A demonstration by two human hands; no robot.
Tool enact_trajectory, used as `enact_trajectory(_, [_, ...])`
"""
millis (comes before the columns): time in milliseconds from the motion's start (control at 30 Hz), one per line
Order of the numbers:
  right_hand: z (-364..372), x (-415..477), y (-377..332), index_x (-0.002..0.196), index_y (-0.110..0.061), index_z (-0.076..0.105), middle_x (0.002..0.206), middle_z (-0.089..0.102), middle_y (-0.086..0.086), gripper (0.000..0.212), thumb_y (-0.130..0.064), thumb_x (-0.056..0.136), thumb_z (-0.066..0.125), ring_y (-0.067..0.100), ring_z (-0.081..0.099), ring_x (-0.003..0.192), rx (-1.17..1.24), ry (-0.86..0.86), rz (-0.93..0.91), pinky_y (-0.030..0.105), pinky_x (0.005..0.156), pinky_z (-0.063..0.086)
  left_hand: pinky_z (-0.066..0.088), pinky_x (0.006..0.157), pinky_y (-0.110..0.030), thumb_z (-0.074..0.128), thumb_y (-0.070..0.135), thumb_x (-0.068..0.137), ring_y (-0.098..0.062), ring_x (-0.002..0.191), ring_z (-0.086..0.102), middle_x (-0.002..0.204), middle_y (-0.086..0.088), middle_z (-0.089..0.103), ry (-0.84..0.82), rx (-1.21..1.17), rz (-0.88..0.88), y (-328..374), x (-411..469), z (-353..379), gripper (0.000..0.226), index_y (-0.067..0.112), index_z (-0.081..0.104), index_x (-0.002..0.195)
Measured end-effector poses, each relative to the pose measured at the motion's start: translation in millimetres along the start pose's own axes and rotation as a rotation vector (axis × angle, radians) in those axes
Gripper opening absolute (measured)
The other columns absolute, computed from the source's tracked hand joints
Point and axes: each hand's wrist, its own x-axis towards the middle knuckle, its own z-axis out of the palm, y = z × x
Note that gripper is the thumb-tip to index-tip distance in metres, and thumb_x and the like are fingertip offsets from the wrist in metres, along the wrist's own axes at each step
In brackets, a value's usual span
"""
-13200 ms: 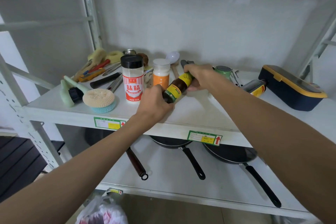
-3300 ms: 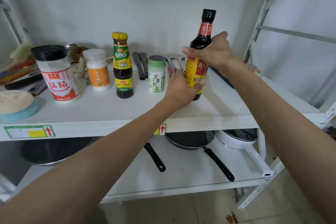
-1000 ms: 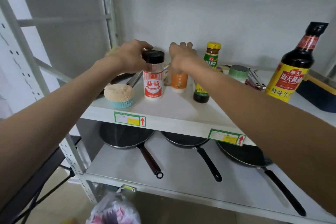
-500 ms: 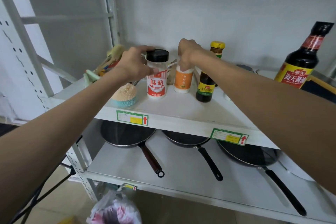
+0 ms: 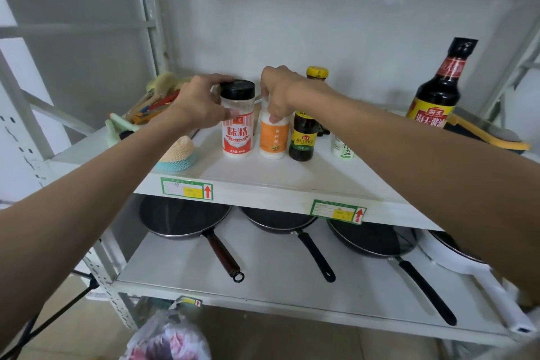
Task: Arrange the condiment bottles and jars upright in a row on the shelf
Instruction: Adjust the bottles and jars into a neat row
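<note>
on the upper shelf [image 5: 263, 181] the left hand [image 5: 201, 102] is curled around the upper part of the black-capped msg jar [image 5: 237, 120], thumb in front and fingers behind, while the right hand [image 5: 279, 92] closes over the top of the orange-labelled jar [image 5: 274, 137] just beside it. both jars stand upright in a row with the yellow-capped oyster sauce bottle [image 5: 305, 126], a green-labelled salt jar [image 5: 343, 149] partly hidden by the right forearm, and the tall soy sauce bottle [image 5: 438, 88] farther right. frying pans [image 5: 187, 221] lie on the lower shelf.
</note>
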Motion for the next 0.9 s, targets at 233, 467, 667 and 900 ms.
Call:
enact_trajectory(233, [1.5, -5.5, 3.0, 0.138, -0.012, 0.042, 0.138, 0.045, 0.013, 0.065, -0.01, 0.082, 0.075, 0.031, 0.053, 0.119, -0.069, 0.012, -0.05, 0.032, 0.078, 0.042, 0.051, 0.096, -0.041, 0.077, 0.008, 0.08, -0.026, 0.118, 0.059, 0.131, -0.007, 0.061, -0.02, 0.076, 0.019, 0.7, -4.8, 0.2, 0.073, 0.026, 0.044, 0.142])
enact_trajectory(467, [-18.8, -20.6, 36.0, 0.119, -0.017, 0.06, 0.123, 0.054, 0.008, 0.043, -0.004, 0.079, 0.068, 0.021, 0.056, 0.106, 0.207, 0.362, -0.125, 0.026, 0.082, 0.044, 0.05, 0.089, -0.033, 0.076, 0.01, 0.08, -0.023, 0.104, 0.06, 0.11, -0.007, 0.062, 0.388, 0.083, 0.165, 12.6, -55.2, 21.2, 0.048, 0.008, 0.052, 0.121])
enact_trajectory(667, [-5.4, -38.2, 70.0, 0.122, -0.011, 0.046, 0.117, 0.042, 0.003, 0.045, -0.025, 0.083, 0.066, 0.023, 0.046, 0.119, 0.481, 0.675, 0.074, 0.032, 0.09, 0.043, 0.052, 0.08, -0.021, 0.078, 0.023, 0.08, -0.016, 0.09, 0.065, 0.096, -0.001, 0.068, 0.169, -0.12, -0.063, 10.6, -89.4, 78.8, 0.034, 0.013, 0.062, 0.109])
enact_trajectory(900, [20.5, -19.1, 82.7, 0.118, -0.012, 0.051, 0.112, 0.066, 0.005, 0.056, -0.035, 0.074, 0.079, 0.021, 0.064, 0.105, 0.828, 0.286, 0.16, 0.042, 0.096, 0.052, 0.041, 0.08, -0.027, 0.068, 0.021, 0.089, -0.029, 0.113, 0.057, 0.123, -0.012, 0.06, 0.153, -0.068, -0.212, 19.6, -77.7, 119.3, 0.046, 0.005, 0.052, 0.128])
